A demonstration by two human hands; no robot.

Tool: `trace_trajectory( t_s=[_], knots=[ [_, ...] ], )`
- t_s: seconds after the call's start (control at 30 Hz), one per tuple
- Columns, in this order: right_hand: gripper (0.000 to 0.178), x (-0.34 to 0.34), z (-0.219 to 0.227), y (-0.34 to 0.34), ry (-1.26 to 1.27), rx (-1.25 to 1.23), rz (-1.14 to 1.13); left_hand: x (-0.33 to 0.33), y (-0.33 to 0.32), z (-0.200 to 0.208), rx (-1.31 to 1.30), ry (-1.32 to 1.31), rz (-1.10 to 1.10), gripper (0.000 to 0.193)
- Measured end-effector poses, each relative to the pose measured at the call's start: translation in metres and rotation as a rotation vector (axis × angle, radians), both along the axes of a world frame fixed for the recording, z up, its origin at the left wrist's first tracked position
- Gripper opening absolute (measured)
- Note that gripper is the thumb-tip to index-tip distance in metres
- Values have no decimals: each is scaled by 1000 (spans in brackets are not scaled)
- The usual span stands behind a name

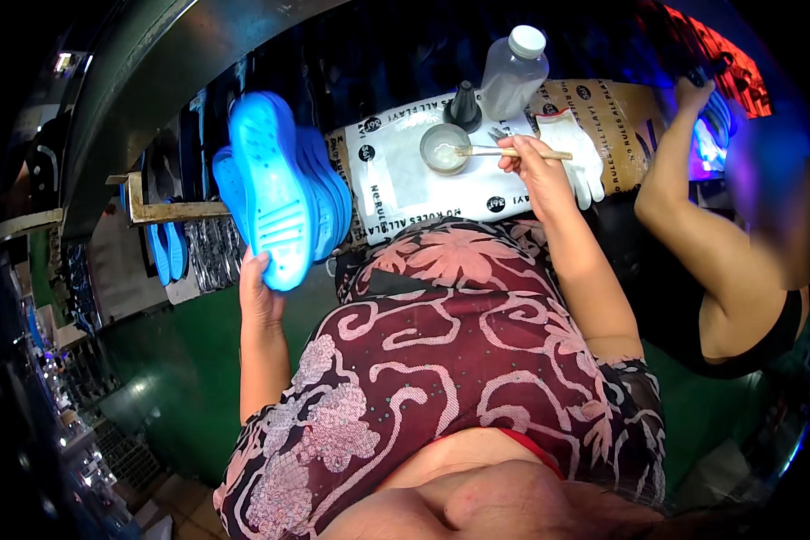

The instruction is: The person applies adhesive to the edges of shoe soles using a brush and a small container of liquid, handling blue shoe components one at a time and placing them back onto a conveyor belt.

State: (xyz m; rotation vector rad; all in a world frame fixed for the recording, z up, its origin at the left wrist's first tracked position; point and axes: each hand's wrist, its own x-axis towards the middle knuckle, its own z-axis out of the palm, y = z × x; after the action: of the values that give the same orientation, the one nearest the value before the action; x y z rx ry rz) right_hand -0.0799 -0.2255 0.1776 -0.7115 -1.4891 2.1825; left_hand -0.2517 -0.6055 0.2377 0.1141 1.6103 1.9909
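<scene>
Two hands working, both gripping.
Left hand (pixel 259 290) is clasping a blue sole (pixel 271 189); right hand (pixel 533 162) is pinching a brush (pixel 513 153) over a bowl (pixel 444 147), bristles hard to see.

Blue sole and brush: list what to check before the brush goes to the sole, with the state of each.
1. Left hand grips the blue sole at its lower end: ok.
2. Sole's ridged face turned toward the person: ok.
3. Right hand holds the brush: ok.
4. Brush tip at the small round bowl: ok.
5. Brush loaded with liquid: cannot tell.
6. More blue soles stacked behind the held one: ok.
</scene>
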Motion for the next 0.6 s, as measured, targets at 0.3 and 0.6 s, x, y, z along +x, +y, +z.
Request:
trace_trajectory(
  t_s=[0.3,0.6],
  knots=[
    [27,-39,6,-10,-224,659,19,16,83,-12,-103,-61,-306,48],
    [22,-65,-12,-15,-231,1029,77,12,85,-26,-217,183,-186,42]
  ],
)
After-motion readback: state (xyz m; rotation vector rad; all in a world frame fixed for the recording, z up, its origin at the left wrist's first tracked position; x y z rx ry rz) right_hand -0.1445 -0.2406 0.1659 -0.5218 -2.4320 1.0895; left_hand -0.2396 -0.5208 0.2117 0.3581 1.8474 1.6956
